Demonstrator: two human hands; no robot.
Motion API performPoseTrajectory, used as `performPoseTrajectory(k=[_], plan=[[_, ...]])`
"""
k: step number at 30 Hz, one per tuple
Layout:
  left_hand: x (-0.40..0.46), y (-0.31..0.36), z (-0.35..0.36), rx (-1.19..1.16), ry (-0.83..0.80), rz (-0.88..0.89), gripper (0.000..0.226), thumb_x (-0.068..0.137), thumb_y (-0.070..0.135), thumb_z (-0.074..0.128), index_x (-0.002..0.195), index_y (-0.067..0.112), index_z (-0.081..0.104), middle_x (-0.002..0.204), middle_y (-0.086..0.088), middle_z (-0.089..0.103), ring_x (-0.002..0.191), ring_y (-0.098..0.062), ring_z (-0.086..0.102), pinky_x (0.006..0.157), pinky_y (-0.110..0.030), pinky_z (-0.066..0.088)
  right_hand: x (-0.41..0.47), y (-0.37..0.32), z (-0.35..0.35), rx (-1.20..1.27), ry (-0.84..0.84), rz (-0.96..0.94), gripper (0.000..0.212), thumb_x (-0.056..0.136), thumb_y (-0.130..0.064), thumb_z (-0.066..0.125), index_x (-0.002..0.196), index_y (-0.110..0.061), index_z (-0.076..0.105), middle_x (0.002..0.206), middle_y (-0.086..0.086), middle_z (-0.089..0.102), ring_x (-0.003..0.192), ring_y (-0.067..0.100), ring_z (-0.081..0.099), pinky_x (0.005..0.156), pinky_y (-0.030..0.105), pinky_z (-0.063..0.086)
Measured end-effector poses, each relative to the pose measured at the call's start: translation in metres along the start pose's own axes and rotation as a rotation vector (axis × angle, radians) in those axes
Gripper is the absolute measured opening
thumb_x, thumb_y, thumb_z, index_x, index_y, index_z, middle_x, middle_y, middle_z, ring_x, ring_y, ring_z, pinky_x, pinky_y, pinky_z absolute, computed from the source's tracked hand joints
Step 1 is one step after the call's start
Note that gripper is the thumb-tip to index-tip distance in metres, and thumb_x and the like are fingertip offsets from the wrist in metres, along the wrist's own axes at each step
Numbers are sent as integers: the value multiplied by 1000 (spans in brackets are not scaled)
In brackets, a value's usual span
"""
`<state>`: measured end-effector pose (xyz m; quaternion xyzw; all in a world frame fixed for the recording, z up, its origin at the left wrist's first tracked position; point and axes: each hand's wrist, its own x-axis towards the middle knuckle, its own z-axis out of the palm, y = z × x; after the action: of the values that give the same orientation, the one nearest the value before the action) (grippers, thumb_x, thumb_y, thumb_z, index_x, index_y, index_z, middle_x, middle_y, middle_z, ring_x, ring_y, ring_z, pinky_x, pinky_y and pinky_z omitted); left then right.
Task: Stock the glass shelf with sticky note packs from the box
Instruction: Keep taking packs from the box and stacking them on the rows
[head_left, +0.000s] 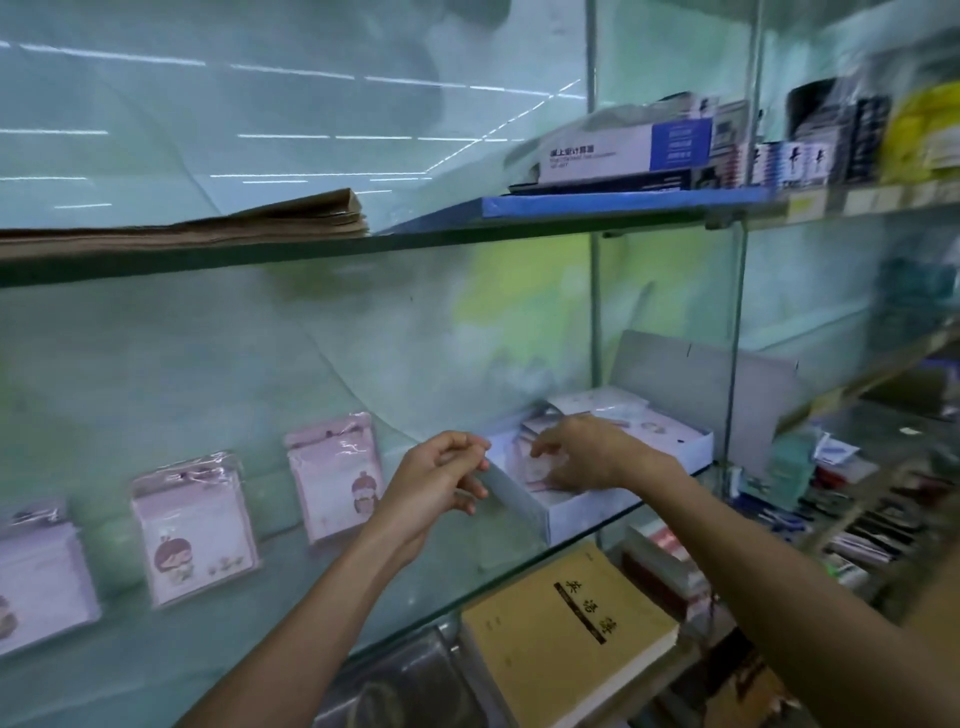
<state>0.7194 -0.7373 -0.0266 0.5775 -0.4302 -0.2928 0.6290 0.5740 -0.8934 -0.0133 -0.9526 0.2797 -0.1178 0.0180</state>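
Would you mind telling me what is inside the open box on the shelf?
Pink sticky note packs lie in the box; the right hand reaching in hides those beneath it.

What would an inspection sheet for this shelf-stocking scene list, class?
Surface: clear glass shelf, middle tier.
Job's things: three pink sticky note packs leaning against the back wall; open white cardboard box holding more packs.
Clutter: yellow notebook on the tier below; blue-and-white carton above.
Grippers: left hand grips the box's edge; right hand reaches inside the box.
Cables: nothing seen.
Surroundings: pale green wall.
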Motion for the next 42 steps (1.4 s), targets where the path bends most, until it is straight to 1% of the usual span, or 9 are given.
performPoseTrajectory(k=[3, 5, 9, 15, 18, 21, 26, 34, 42], plan=[[4, -1, 3, -3, -9, -9, 12, 96, 9, 57, 101, 5, 66, 78, -2, 64, 61, -19, 59, 51, -28, 46, -1, -2, -1, -36, 8, -12, 27, 86, -30, 59, 111, -29, 69, 119, 1, 66, 106, 23, 61, 82, 28, 44], [5, -1, 4, -8, -8, -12, 13, 96, 9, 57, 103, 3, 66, 79, -3, 64, 61, -19, 59, 51, -27, 47, -2, -1, 0, -89, 57, -9, 20, 90, -30, 52, 89, -22, 70, 105, 5, 69, 93, 28, 62, 69, 31, 43], [5, -2, 1, -6, 2, -10, 15, 95, 10, 57, 106, 3, 65, 85, -5, 63, 62, -18, 59, 52, -27, 48, -2, 1, 7, -145, 347, 29, 26, 96, -30, 42, 80, -19, 59, 92, 7, 66, 84, 34, 60, 62, 33, 30], [8, -5, -4, -68, 92, -23, 13, 94, 8, 59, 107, 8, 61, 96, -8, 60, 70, -21, 59, 56, -28, 52, 1, -2, 4, 460, 722, 120, 25, 97, -29, 50, 84, -16, 66, 67, 7, 66, 61, 34, 61, 54, 45, 51], [11, -5, -6, -122, 146, -33, 25, 93, 12, 61, 117, 9, 56, 97, -8, 61, 76, -23, 60, 67, -33, 54, -1, -13, -7, 886, 683, 202, 28, 92, -40, 51, 85, -19, 69, 76, 12, 69, 71, 37, 67, 60, 54, 57], [12, -5, -10, -151, 161, -51, 33, 93, 22, 63, 122, 10, 55, 108, -10, 64, 84, -24, 64, 73, -33, 56, -8, -30, -13, 1332, 549, 251, 19, 97, -28, 54, 86, -21, 68, 96, 23, 70, 85, 41, 69, 62, 51, 60], [6, -1, -14, -218, 136, 18, 26, 98, 17, 54, 116, 0, 61, 104, -16, 69, 77, -24, 66, 68, -30, 57, -15, -51, -3, 1603, 400, 227, 24, 99, -19, 52, 109, 0, 64, 103, 21, 72, 85, 35, 71, 60, 38, 59], [-4, 22, -48, -261, 347, 166, 18, 98, 17, 54, 90, 8, 68, 70, -4, 70, 57, -16, 62, 48, -26, 51, -20, -73, 4, 1603, 62, 114, 17, 96, -12, 55, 97, 0, 66, 96, 20, 72, 82, 28, 71, 68, 41, 60], [-22, 39, -85, -277, 477, 181, 21, 90, 29, 65, 94, 9, 70, 95, -17, 70, 83, -27, 64, 80, -46, 52, -23, -118, 12, 1399, -106, -104, 21, 92, -9, 61, 98, 10, 66, 97, 24, 71, 86, 30, 69, 74, 45, 61]])
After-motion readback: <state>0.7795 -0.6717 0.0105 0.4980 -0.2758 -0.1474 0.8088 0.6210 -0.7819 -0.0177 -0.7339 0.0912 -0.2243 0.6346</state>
